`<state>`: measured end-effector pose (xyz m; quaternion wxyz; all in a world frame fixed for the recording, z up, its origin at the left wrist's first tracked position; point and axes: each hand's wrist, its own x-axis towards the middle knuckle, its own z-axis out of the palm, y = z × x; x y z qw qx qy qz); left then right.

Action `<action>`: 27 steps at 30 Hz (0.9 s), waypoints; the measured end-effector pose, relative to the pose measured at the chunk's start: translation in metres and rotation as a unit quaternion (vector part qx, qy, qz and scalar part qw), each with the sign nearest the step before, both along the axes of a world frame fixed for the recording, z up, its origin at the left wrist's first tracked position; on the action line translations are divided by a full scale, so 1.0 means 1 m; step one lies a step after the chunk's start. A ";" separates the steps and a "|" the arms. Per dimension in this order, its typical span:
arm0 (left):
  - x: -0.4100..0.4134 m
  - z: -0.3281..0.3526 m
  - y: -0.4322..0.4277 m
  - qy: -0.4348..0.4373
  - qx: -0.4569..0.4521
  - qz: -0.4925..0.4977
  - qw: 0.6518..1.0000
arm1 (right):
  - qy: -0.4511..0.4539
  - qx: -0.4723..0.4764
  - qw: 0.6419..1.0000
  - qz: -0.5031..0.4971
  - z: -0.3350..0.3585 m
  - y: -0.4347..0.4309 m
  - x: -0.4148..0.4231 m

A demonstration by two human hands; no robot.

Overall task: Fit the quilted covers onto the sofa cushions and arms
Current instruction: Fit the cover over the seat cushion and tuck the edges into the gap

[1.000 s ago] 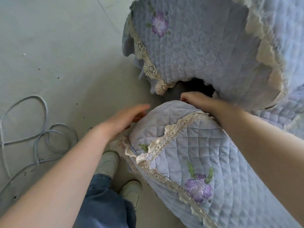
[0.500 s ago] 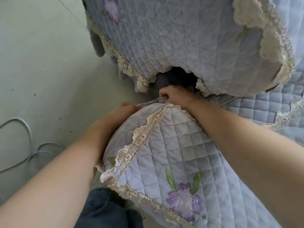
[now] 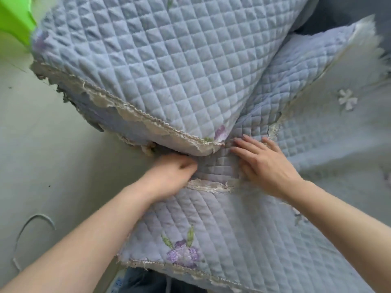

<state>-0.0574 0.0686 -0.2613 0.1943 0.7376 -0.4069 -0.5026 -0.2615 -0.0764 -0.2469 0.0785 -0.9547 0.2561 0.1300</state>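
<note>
head: quilted cover [image 3: 218,166] between gripping left hand [image 3: 172,173], flat right hand [image 3: 265,164]

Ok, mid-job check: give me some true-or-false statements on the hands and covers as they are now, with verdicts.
1. The right hand lies flat, fingers spread, on the near cover. True.
2. The left hand hangs clear of the fabric. False: its fingers are curled into the near cover, just under the corner of the big cushion.
3. A purple embroidered flower shows on the near cover, below both hands. True.
4. The covers are plain red with no trim. False: they are pale blue, quilted and edged with lace trim.
5. A cable lies on the floor to the left. True.
</note>
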 end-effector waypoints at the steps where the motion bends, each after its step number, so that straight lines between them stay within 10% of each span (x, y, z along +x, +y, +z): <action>1: -0.022 0.005 -0.011 0.000 0.008 -0.076 0.997 | -0.004 -0.011 0.998 -0.057 0.007 -0.014 -0.015; 4: -0.071 -0.006 -0.035 -0.083 0.120 -0.174 0.974 | 0.027 0.000 0.985 -0.169 0.009 -0.048 -0.032; 15: -0.094 -0.042 -0.056 -0.042 0.139 0.089 0.985 | -0.039 0.071 0.996 0.023 -0.004 -0.125 -0.037; 18: -0.097 -0.047 -0.100 0.086 0.086 0.242 0.963 | -0.075 0.010 0.996 0.045 0.007 -0.154 -0.027; 27: -0.084 -0.077 -0.142 0.048 -0.061 0.410 0.909 | -0.028 -0.041 0.993 0.106 -0.011 -0.203 0.017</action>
